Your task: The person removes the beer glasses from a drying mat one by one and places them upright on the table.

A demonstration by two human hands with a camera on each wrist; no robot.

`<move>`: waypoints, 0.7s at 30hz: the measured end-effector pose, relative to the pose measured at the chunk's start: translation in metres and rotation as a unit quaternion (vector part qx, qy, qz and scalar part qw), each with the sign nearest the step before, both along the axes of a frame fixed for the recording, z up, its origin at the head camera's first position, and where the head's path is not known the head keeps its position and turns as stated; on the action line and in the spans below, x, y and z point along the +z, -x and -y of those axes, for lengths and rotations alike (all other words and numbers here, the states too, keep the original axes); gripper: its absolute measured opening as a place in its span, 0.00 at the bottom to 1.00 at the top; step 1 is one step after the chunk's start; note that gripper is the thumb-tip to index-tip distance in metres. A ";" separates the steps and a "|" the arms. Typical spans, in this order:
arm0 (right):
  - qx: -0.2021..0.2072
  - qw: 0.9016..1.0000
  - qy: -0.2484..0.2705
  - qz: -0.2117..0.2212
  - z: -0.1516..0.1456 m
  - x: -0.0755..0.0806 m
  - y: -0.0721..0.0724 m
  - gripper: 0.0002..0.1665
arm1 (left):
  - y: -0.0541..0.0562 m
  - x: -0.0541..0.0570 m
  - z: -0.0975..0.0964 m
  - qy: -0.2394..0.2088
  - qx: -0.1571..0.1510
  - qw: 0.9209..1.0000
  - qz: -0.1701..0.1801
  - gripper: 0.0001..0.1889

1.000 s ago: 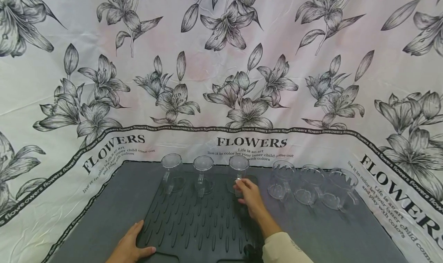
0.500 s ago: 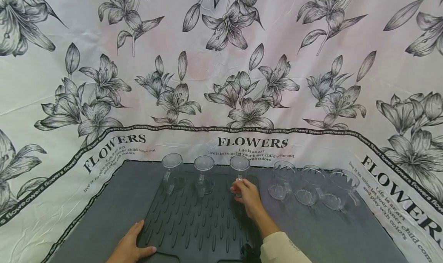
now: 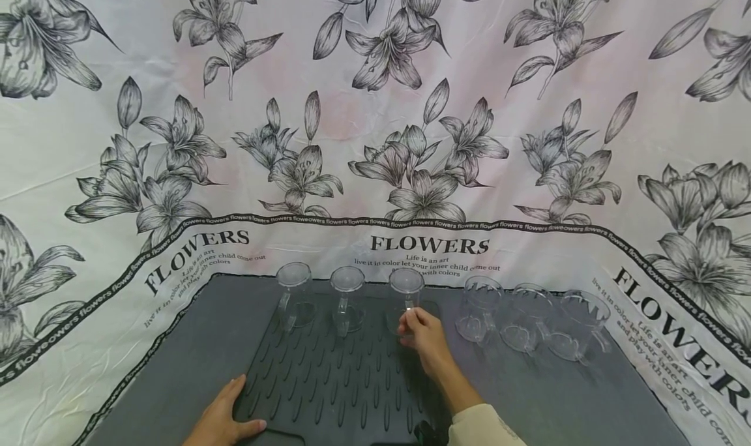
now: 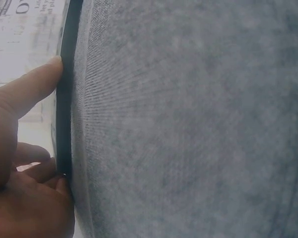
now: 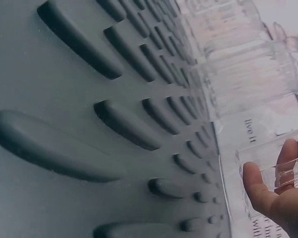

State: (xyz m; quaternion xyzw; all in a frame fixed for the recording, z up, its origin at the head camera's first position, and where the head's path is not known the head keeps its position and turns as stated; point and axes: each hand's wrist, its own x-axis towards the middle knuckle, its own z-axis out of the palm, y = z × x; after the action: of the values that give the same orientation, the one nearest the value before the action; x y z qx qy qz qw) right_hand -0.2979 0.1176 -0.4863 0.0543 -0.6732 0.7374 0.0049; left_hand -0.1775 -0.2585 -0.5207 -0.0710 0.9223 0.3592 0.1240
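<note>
A dark ridged drying mat lies on a grey table. Three clear mugs stand upside down along its back edge: a left mug, a middle mug and a right mug. My right hand pinches the handle of the right mug between thumb and fingers, as the right wrist view shows too. At the mat's near left corner, my left hand touches the edge with fingers along the side and thumb on the front. The left wrist view shows its fingertips against the dark edge.
To the right of the mat, three more clear mugs stand in a row, a nearer-to-mat mug, a second mug and an outer mug. Behind the table hangs a white flower-print cloth.
The right fingers have shifted slightly around the handle of the right mug, which stays in place. My left hand keeps its place at the mat's corner. The head view tilts slightly.
</note>
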 end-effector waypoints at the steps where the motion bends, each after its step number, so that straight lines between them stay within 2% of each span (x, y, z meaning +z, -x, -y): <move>1: 0.000 1.000 0.000 0.000 -0.001 0.002 -0.002 0.15 | 0.000 0.000 0.000 0.000 0.000 1.000 -0.001 0.63; 11: -0.005 1.000 -0.011 -0.026 -0.015 0.029 -0.030 0.15 | 0.001 -0.002 0.001 0.001 -0.001 1.000 -0.003 0.63; 21: 0.009 0.999 -0.010 -0.052 -0.028 0.055 -0.063 0.18 | 0.001 0.000 0.000 0.001 0.004 1.000 0.007 0.62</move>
State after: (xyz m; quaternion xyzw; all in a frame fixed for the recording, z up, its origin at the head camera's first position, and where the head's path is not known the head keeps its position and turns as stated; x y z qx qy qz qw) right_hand -0.2345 0.1458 -0.4308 0.0992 -0.6789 0.7267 0.0326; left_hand -0.1790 -0.2582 -0.5210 -0.0772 0.9216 0.3578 0.1295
